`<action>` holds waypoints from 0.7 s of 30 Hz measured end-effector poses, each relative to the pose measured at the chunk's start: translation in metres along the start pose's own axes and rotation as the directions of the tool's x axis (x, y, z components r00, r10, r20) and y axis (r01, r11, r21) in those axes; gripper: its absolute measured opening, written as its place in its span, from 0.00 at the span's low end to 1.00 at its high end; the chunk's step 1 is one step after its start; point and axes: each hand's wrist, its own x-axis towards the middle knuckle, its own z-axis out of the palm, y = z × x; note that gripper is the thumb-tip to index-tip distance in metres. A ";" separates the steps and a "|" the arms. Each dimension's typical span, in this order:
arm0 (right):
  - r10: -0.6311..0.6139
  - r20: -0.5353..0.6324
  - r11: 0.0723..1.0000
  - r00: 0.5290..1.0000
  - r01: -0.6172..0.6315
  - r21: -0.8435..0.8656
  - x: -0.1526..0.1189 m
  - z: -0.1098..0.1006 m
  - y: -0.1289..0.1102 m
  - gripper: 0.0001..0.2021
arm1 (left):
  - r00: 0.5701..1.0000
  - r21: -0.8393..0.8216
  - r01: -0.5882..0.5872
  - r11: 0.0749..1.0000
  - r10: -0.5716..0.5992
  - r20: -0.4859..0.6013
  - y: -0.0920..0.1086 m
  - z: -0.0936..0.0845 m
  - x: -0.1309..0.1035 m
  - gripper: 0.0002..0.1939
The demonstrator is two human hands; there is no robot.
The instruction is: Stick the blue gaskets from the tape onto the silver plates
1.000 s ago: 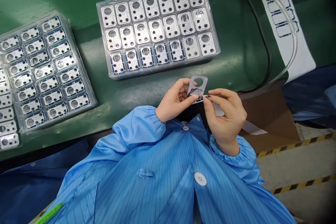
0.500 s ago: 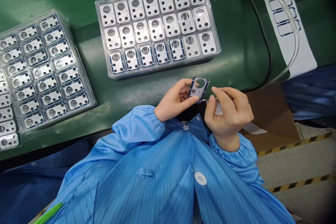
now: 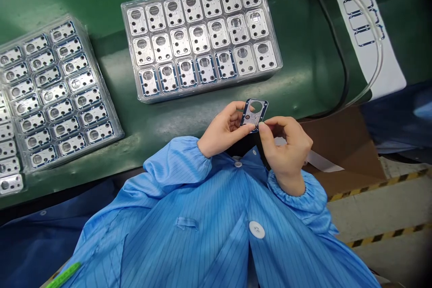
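My left hand grips a small silver metal plate with a blue-edged border and a large round hole, its thumb across the lower left part. My right hand is closed, with thumb and forefinger pinched at the lower right edge of the plate. Whether those fingertips hold anything besides the edge is too small to tell. Beyond the hands lies a clear tray of similar plates in rows. Several plates in its nearest row have blue borders; the others look plain silver.
More clear trays of plates stand at the left. A white sheet with blue frame-shaped pieces lies at the right, crossed by a clear tube beside a black cable. A cardboard box stands below the table edge.
My right hand has moved left and slightly down, from beside the plate to its lower right edge. My left hand still holds the plate in nearly the same place.
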 end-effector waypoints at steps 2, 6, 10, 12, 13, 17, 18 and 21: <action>0.019 -0.004 1.000 1.000 -0.019 -0.015 0.001 0.002 0.000 0.05 | 1.000 0.017 -0.012 1.000 0.012 -0.011 -0.002 0.001 0.000 0.27; 0.018 -0.001 0.999 1.000 -0.018 -0.044 0.004 0.005 -0.003 0.06 | 0.997 0.043 -0.060 0.997 0.062 -0.040 -0.005 0.003 -0.001 0.25; 0.032 0.003 0.998 0.999 -0.031 -0.051 0.006 0.005 -0.006 0.07 | 0.993 0.075 -0.087 0.993 0.092 -0.070 -0.007 0.006 -0.002 0.23; 0.052 0.001 0.997 0.999 -0.052 -0.056 0.006 0.005 -0.008 0.07 | 0.992 0.096 -0.085 0.992 0.094 -0.088 -0.007 0.007 -0.003 0.23; 0.064 0.001 0.997 0.998 -0.064 -0.054 0.006 0.005 -0.008 0.07 | 0.991 0.106 -0.086 0.991 0.096 -0.096 -0.008 0.007 -0.003 0.23; 0.111 0.008 0.994 0.994 -0.111 -0.023 0.006 0.004 -0.010 0.08 | 0.985 0.145 -0.100 0.984 0.118 -0.122 -0.010 0.010 -0.005 0.22; 0.121 0.007 0.993 0.993 -0.121 -0.015 0.006 0.004 -0.011 0.08 | 0.984 0.156 -0.103 0.982 0.124 -0.130 -0.010 0.011 -0.005 0.21; 0.162 0.013 0.987 0.987 -0.162 0.020 0.005 0.005 -0.012 0.07 | 0.977 0.187 -0.113 0.976 0.143 -0.160 -0.011 0.012 -0.005 0.20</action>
